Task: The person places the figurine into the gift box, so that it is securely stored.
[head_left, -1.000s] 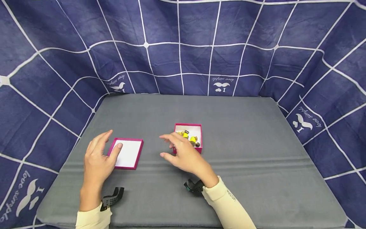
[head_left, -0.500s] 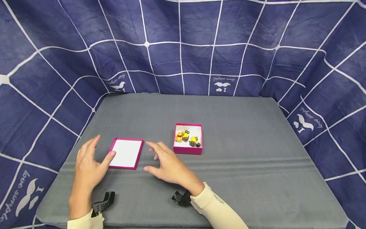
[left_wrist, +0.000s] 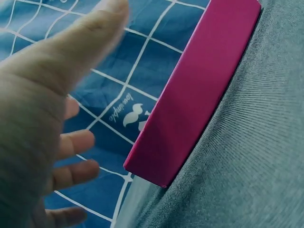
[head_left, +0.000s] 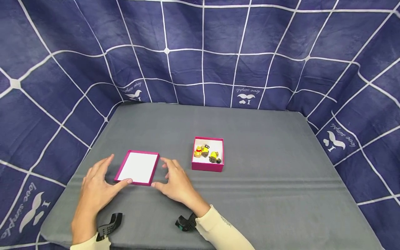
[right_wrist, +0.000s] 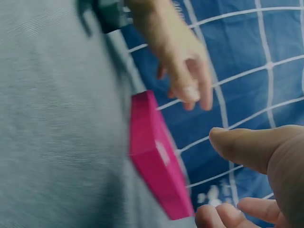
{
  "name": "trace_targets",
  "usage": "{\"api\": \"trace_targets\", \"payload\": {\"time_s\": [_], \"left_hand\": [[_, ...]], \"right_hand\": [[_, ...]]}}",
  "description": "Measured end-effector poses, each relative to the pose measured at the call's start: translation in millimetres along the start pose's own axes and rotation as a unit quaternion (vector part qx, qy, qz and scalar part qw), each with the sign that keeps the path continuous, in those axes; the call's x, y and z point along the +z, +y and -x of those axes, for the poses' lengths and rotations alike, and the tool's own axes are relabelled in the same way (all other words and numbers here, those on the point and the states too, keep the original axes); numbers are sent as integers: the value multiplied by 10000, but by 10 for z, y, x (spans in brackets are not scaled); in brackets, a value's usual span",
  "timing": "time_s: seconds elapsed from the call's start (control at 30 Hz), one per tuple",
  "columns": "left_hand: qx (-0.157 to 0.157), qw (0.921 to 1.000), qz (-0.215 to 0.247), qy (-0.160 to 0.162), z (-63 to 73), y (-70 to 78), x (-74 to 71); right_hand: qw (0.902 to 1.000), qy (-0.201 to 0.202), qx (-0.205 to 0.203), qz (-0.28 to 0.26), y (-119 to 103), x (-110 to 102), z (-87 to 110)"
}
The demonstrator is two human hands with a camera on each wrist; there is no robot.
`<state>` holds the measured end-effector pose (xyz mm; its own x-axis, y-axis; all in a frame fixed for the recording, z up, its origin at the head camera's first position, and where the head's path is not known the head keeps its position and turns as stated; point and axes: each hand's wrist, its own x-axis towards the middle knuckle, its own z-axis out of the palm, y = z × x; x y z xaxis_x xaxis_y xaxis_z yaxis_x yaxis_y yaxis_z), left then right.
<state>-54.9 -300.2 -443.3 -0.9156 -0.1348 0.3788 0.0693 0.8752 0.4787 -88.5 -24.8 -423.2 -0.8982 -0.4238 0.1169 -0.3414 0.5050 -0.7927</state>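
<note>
A shallow magenta box lid [head_left: 139, 167], its white inside facing up, lies on the grey surface at the left of the head view. My left hand [head_left: 97, 189] is spread at its left side, thumb over the near left corner. Thumb and fingers apart, my right hand [head_left: 177, 183] is at the lid's right edge. In the left wrist view a gap shows between that hand's thumb and the magenta side wall [left_wrist: 194, 95]. The right wrist view has the lid [right_wrist: 152, 152] with both hands around it, nothing gripped.
Right of the lid stands an open magenta box [head_left: 207, 167] with a white inside. It holds several small yellow and brown figures [head_left: 205, 151], one a yellow bear in red. A blue curtain [head_left: 218, 41] with white grid lines surrounds the grey padded surface [head_left: 265, 173].
My right hand has moved left, away from the open box to the lid's right edge. My left hand shifted left, then its thumb came to the near left corner. Lid and box stayed put.
</note>
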Motion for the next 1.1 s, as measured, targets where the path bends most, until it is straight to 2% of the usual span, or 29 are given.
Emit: {"api": "trace_targets", "payload": {"time_s": [0.13,0.3,0.57,0.87,1.1], "left_hand": [[66,9988,-289,-389,-14,-44,17],[-17,9946,-541,-881,-29,-83,50],[-250,9897,-596,-1277,-46,-103,112],[12,9897,-751,-1218,-44,-130,139],[46,9897,-837,-1156,-13,-125,153]], "right_hand": [[9997,15,194,142,60,127,-39],[9983,173,385,396,54,213,-99],[9949,197,749,643,51,329,-165],[9912,93,1087,746,12,429,-219],[9889,107,1066,1034,0,504,-225]]}}
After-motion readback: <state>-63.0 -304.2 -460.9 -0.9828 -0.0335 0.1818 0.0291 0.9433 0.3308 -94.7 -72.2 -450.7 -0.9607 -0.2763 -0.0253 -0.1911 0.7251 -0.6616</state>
